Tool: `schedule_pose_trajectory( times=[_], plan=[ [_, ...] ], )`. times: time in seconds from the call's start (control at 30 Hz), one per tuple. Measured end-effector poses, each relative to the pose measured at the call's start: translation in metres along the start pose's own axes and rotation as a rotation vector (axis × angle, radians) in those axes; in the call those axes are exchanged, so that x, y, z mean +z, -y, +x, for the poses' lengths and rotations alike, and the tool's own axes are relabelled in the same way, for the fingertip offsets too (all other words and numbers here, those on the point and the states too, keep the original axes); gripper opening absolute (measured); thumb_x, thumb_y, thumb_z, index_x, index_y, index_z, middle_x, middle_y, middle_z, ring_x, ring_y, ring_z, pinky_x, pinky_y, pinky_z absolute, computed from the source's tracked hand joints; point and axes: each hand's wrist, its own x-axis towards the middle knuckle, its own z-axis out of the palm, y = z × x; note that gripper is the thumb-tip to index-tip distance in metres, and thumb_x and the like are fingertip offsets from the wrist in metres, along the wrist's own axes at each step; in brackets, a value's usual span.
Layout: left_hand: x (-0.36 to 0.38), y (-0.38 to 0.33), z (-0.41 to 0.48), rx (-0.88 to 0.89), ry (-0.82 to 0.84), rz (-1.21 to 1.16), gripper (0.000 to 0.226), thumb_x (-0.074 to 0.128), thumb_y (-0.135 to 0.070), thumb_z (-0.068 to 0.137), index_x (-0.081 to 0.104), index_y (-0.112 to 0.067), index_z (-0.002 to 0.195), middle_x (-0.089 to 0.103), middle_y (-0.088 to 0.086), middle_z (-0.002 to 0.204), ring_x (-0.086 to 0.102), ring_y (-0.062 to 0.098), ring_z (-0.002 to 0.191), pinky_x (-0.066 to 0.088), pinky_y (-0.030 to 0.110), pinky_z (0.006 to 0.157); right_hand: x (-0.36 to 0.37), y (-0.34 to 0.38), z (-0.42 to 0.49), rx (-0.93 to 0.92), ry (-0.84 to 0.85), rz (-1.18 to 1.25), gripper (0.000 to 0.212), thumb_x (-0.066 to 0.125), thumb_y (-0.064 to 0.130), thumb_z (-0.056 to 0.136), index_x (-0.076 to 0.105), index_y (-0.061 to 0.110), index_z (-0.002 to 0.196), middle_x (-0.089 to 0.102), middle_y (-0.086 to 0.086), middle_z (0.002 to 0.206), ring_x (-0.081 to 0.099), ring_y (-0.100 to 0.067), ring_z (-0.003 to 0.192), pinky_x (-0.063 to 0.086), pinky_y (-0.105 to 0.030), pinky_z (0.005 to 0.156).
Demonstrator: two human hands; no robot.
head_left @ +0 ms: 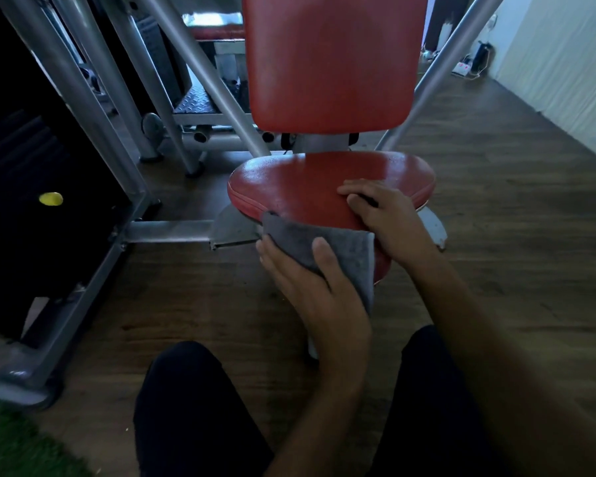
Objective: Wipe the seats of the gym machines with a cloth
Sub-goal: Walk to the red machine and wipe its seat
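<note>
Head view: my left hand [307,284] has the cloth [353,251] in its grip at the front edge of the seat [300,187]. My right hand [387,216] apparently braces on top. The hanging fold could slip free.

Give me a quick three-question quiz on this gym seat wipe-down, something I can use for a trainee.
1. True or false: the right hand rests on top of the seat.
2. Where does the left hand hold the grey cloth?
A) against the upright pad
B) at the seat's front edge
C) flat on the floor
3. Fill in: the seat and the backrest are both ____ in colour.

Key: 1 true; 2 B; 3 red.
</note>
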Motion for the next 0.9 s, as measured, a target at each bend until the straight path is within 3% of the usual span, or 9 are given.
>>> schedule_pose_trajectory(
  times=[0.13, 0.2, 0.33, 0.4, 0.5, 0.57, 0.67, 0.8, 0.9],
  plan=[
    [0.000, 0.017, 0.047, -0.098, -0.001, -0.063, 0.057, 0.038, -0.045, 0.102, 0.028, -0.023, 0.153, 0.036, -0.001, 0.155, 0.036, 0.014, 0.141, 0.031, 0.042, 0.118, 0.001, -0.002, -0.001, 0.015, -0.015, 0.041, 0.026, 0.054, 0.014, 0.099, 0.071, 0.016, 0.119, 0.062, 0.004, 0.131, 0.049, -0.003, 0.123, 0.021, 0.007, 0.092],
    [-0.001, 0.019, 0.045, -0.167, -0.003, -0.144, 0.060, 0.039, -0.051, 0.099, 0.028, -0.025, 0.152, 0.041, -0.002, 0.152, 0.041, 0.014, 0.137, 0.034, 0.041, 0.116, 0.002, -0.001, -0.001, 0.017, -0.027, 0.051, 0.026, 0.054, 0.014, 0.099, 0.071, 0.016, 0.119, 0.062, 0.004, 0.132, 0.050, -0.005, 0.125, 0.023, 0.005, 0.094],
    [0.007, 0.002, -0.005, -0.049, -0.044, -0.047, 0.073, 0.039, -0.052, 0.097, 0.007, -0.024, 0.156, 0.013, -0.004, 0.163, 0.014, 0.009, 0.149, 0.018, 0.031, 0.122, 0.001, 0.000, -0.002, -0.009, -0.028, 0.068, 0.026, 0.055, 0.015, 0.098, 0.071, 0.012, 0.119, 0.062, -0.002, 0.132, 0.052, -0.012, 0.126, 0.030, -0.032, 0.115],
    [0.006, 0.009, 0.009, -0.024, -0.060, -0.061, 0.069, 0.042, -0.050, 0.098, 0.014, -0.024, 0.155, 0.021, -0.002, 0.161, 0.021, 0.011, 0.147, 0.021, 0.035, 0.122, 0.001, 0.000, -0.002, -0.019, -0.010, 0.048, 0.027, 0.055, 0.016, 0.099, 0.069, 0.013, 0.121, 0.061, -0.002, 0.134, 0.050, -0.013, 0.129, 0.029, -0.040, 0.116],
    [0.003, 0.021, 0.045, -0.120, -0.043, -0.161, 0.063, 0.042, -0.054, 0.095, 0.030, -0.028, 0.150, 0.045, -0.003, 0.147, 0.045, 0.013, 0.134, 0.037, 0.042, 0.114, 0.001, 0.001, 0.001, -0.024, 0.020, -0.091, 0.030, 0.049, 0.020, 0.101, 0.066, 0.020, 0.126, 0.056, 0.003, 0.141, 0.042, -0.010, 0.136, 0.016, -0.043, 0.121],
    [0.004, 0.017, 0.029, -0.111, -0.049, -0.147, 0.066, 0.043, -0.054, 0.096, 0.025, -0.026, 0.153, 0.038, -0.003, 0.153, 0.038, 0.011, 0.139, 0.031, 0.034, 0.117, 0.002, 0.000, 0.003, -0.036, 0.039, -0.135, 0.031, 0.046, 0.023, 0.102, 0.064, 0.025, 0.127, 0.053, 0.006, 0.142, 0.039, -0.007, 0.137, 0.007, -0.046, 0.122],
    [0.006, 0.003, -0.002, -0.041, -0.058, -0.063, 0.071, 0.045, -0.047, 0.098, 0.011, -0.023, 0.155, 0.018, -0.006, 0.161, 0.020, 0.004, 0.145, 0.020, 0.020, 0.115, 0.002, -0.004, 0.002, -0.035, 0.050, -0.107, 0.031, 0.045, 0.024, 0.103, 0.063, 0.026, 0.128, 0.053, 0.007, 0.142, 0.038, -0.006, 0.137, 0.005, -0.043, 0.122],
    [0.002, 0.017, 0.047, -0.080, -0.035, -0.114, 0.062, 0.046, -0.048, 0.096, 0.032, -0.022, 0.150, 0.042, -0.001, 0.150, 0.042, 0.012, 0.136, 0.034, 0.036, 0.115, 0.004, -0.003, 0.003, -0.020, 0.021, -0.100, 0.030, 0.047, 0.024, 0.101, 0.065, 0.028, 0.125, 0.054, 0.009, 0.140, 0.039, -0.004, 0.135, 0.009, -0.044, 0.121],
    [0.001, 0.008, 0.020, -0.065, -0.008, -0.046, 0.066, 0.044, -0.048, 0.099, 0.019, -0.023, 0.155, 0.026, -0.004, 0.159, 0.027, 0.007, 0.144, 0.023, 0.023, 0.116, 0.004, -0.002, 0.002, -0.021, 0.008, -0.080, 0.030, 0.049, 0.022, 0.100, 0.066, 0.027, 0.124, 0.055, 0.008, 0.139, 0.041, -0.005, 0.134, 0.009, -0.042, 0.121]
  ],
)
